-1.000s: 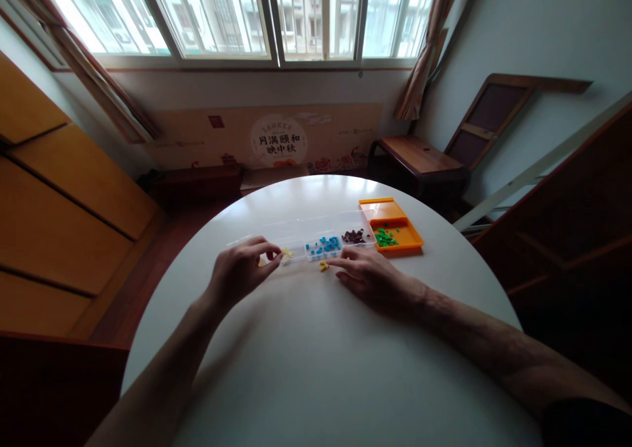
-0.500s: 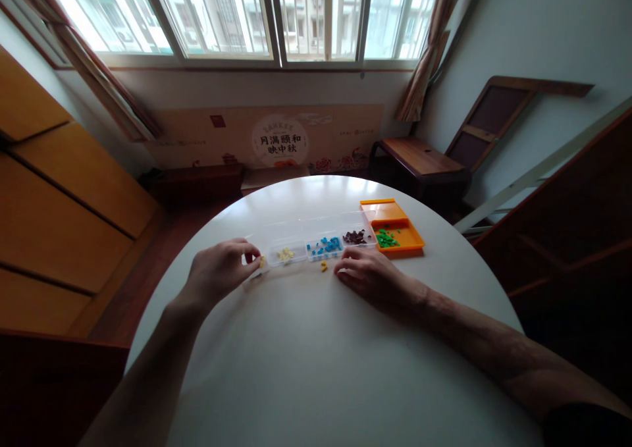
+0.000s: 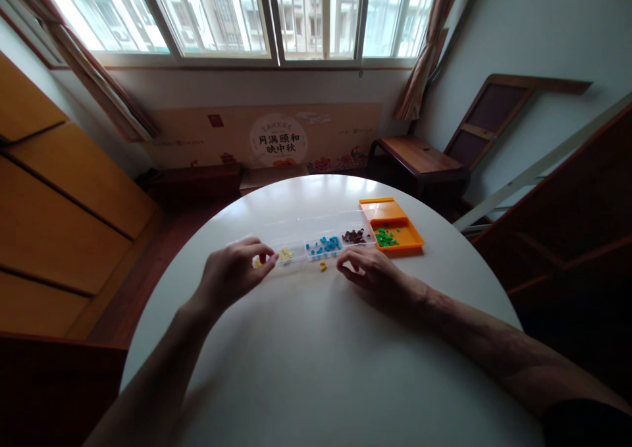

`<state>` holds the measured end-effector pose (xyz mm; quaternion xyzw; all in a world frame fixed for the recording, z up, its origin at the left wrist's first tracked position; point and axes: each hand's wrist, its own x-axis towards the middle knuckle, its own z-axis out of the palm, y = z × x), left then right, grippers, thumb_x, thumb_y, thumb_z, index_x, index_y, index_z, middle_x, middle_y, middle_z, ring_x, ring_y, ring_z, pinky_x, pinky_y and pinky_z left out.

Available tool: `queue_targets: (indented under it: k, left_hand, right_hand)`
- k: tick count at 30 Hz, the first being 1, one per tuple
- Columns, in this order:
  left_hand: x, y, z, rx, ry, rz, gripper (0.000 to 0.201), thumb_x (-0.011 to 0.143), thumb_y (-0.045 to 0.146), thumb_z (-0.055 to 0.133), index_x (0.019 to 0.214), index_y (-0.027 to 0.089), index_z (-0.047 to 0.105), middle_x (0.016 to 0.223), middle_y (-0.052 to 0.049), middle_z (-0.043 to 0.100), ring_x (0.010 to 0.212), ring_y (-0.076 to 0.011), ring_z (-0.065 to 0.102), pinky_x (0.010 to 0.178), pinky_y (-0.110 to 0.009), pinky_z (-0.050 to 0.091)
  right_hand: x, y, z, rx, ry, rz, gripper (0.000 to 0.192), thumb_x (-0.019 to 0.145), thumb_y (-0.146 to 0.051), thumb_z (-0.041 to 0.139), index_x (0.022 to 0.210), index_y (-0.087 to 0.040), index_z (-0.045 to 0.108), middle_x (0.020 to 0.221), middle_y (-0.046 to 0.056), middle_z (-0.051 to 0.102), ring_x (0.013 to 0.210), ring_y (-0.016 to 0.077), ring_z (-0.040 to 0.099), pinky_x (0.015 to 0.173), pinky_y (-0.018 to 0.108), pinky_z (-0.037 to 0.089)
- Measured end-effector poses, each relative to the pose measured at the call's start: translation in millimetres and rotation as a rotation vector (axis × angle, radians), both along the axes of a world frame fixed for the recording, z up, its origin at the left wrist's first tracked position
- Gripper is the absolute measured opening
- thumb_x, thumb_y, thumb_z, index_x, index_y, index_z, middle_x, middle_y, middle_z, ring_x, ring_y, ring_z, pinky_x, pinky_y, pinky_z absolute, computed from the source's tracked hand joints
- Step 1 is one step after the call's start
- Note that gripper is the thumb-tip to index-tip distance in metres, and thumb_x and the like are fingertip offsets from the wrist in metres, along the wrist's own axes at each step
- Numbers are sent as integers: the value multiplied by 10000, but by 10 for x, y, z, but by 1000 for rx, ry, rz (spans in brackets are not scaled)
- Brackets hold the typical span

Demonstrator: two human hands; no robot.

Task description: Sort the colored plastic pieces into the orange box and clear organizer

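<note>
A clear compartment box [image 3: 316, 226] lies on the round white table [image 3: 316, 355], holding pale yellow pieces [image 3: 285, 254], blue pieces [image 3: 326, 243] and dark brown pieces [image 3: 353, 236]. My left hand [image 3: 234, 274] pinches a small yellow piece [image 3: 257, 261] at the box's left end. My right hand [image 3: 372, 276] rests on the table just in front of the box, fingers curled, holding nothing I can see. A loose yellow piece [image 3: 322, 265] lies between the hands.
An orange tray [image 3: 405, 236] with green pieces [image 3: 385, 239] sits at the box's right end. Beyond the table are a wooden bench [image 3: 419, 157], a window, and wooden cabinets [image 3: 54, 197] on the left. The table edge curves close at both sides.
My left hand moved left away from the box, then came back toward its left end with a yellow piece in the fingertips. My right hand drew its fingers in slightly.
</note>
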<state>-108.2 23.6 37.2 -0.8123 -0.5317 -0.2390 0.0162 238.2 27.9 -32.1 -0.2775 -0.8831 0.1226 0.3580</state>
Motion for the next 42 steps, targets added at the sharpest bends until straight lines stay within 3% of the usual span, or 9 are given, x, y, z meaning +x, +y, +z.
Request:
queue_targets:
  k: [6, 10, 14, 21, 27, 34, 39, 42]
  left_hand:
    - [499, -148, -348, -132, -257, -330, 192, 1027, 347, 705, 951, 233, 840, 854, -14, 747, 585, -97, 575, 608, -234, 447]
    - [684, -177, -529, -218, -407, -416, 157, 1033, 329, 726, 1006, 222, 837, 871, -28, 734, 632, -102, 591, 611, -222, 470]
    - [796, -173, -575, -254, -494, -443, 171, 1035, 346, 743, 984, 206, 827, 845, -20, 716, 605, -89, 561, 588, -218, 458]
    - [940, -199, -581, -282, -555, -442, 242, 1045, 381, 742, 925, 187, 824, 822, -36, 729, 621, -103, 555, 590, -232, 445]
    - [970, -214, -530, -310, -615, -421, 274, 1038, 395, 744, 897, 175, 825, 808, -39, 733, 615, -99, 532, 552, -216, 415]
    - [964, -202, -520, -328, -618, -430, 222, 1015, 349, 755, 904, 175, 836, 793, -33, 725, 601, -93, 517, 539, -212, 404]
    - [701, -113, -333, -232, -469, -402, 189, 1028, 343, 726, 985, 207, 850, 885, -40, 759, 654, -106, 600, 595, -220, 464]
    - [405, -39, -156, -82, -218, -217, 183, 1012, 353, 714, 972, 243, 854, 918, -15, 776, 631, -101, 593, 613, -233, 448]
  right_hand:
    - [-35, -44, 53, -50, 11, 119, 67, 1074, -165, 626, 1068, -222, 661, 1007, 39, 756, 793, 142, 651, 738, 255, 548]
    - [-42, -57, 64, -70, 42, 156, 60, 1098, -197, 633, 1127, -220, 681, 1052, 54, 774, 843, 149, 688, 771, 268, 581]
    - [-27, -61, 57, -71, 63, 143, 37, 1104, -242, 672, 1111, -215, 696, 1010, 46, 778, 815, 147, 698, 764, 273, 593]
    - [-3, -60, 65, -15, 80, 157, 49, 1094, -259, 707, 1108, -214, 697, 1014, 52, 784, 788, 144, 703, 748, 274, 604]
    - [-15, -55, 75, 36, 132, 205, 37, 1098, -245, 697, 1117, -214, 701, 1029, 69, 789, 889, 170, 750, 797, 285, 627]
    - [-19, -64, 76, 19, 108, 216, 81, 1098, -247, 697, 1175, -223, 689, 1071, 65, 779, 904, 169, 740, 812, 293, 622]
    - [11, -48, 59, 17, -9, 122, 173, 1072, -282, 717, 1226, -221, 668, 1177, 91, 758, 963, 207, 714, 862, 346, 613]
    - [25, -55, 77, 3, -132, 55, 234, 1075, -267, 684, 1305, -227, 675, 1239, 107, 724, 1045, 234, 700, 911, 377, 600]
